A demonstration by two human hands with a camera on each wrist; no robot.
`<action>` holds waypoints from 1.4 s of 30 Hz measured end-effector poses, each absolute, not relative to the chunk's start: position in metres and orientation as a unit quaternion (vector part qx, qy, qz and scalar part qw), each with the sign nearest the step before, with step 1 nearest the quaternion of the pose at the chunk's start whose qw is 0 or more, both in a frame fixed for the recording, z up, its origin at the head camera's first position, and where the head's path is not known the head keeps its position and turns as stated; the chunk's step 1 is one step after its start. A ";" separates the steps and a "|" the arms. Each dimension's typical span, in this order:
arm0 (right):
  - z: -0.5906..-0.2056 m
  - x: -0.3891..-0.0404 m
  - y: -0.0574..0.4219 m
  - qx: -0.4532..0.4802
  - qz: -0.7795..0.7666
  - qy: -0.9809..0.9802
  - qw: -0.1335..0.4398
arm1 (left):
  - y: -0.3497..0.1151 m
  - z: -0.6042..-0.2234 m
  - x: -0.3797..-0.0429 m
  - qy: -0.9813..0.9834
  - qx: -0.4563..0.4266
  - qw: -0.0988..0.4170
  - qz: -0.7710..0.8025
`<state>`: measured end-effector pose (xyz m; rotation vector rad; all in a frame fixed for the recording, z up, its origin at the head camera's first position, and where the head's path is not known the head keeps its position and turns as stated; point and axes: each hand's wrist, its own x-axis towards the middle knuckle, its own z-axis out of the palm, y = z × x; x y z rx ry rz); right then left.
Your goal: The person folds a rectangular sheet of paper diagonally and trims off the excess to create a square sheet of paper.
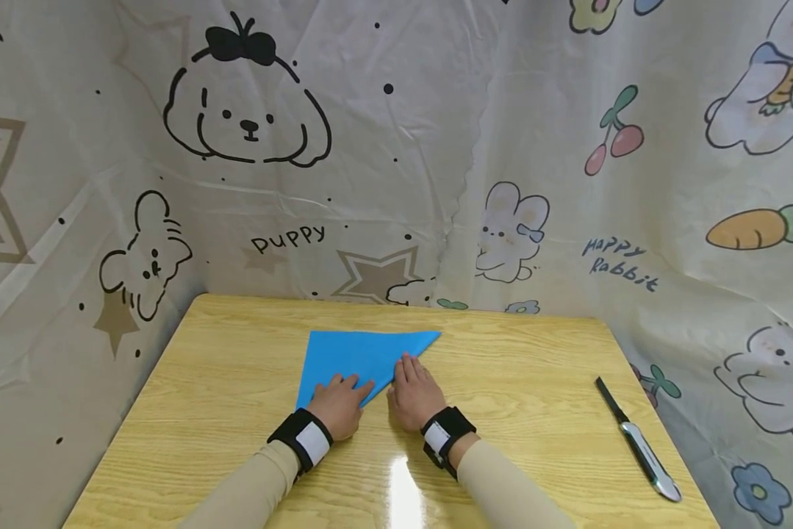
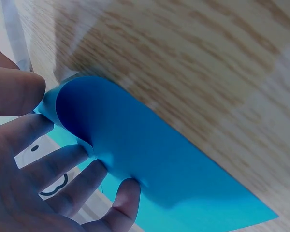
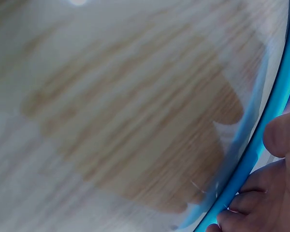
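A sheet of blue paper lies on the table, folded over along a slanting edge at its right. My left hand rests on its lower part with the fingers spread. In the left wrist view, the fingertips touch the blue paper, which bends over in a rounded, uncreased loop near the thumb. My right hand lies along the slanting edge, its fingers straight and close together. The right wrist view has the paper's blue edge beside the fingers, partly cut off by the frame.
A utility knife with a dark blade and silver-black handle lies near the right edge of the wooden table. Printed cloth with cartoon animals hangs behind and at both sides. Light glares off the tabletop at the front.
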<state>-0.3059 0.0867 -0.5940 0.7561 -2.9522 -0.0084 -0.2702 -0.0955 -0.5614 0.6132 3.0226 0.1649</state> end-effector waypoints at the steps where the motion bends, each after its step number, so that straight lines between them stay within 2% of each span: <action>1: -0.594 -0.306 0.086 0.248 -0.003 -0.968 0.046 | -0.096 -0.561 -0.270 0.978 0.198 0.026 0.054; 15: -0.594 -0.306 0.085 0.252 -0.026 -0.967 0.033 | -0.096 -0.563 -0.268 0.977 0.202 0.021 0.057; 24: -0.586 -0.306 0.085 0.239 -0.052 -0.970 0.000 | -0.094 -0.562 -0.266 0.976 0.213 0.011 0.041; 30: -0.582 -0.308 0.081 0.239 -0.087 -0.967 -0.029 | -0.093 -0.564 -0.266 0.979 0.197 0.023 0.041; 37: -0.577 -0.307 0.074 0.218 -0.114 -0.969 -0.027 | -0.074 -0.561 -0.270 0.969 0.247 -0.017 -0.003; 42: -0.572 -0.296 0.070 0.244 -0.133 -0.960 -0.015 | -0.066 -0.575 -0.269 0.965 0.260 -0.022 0.007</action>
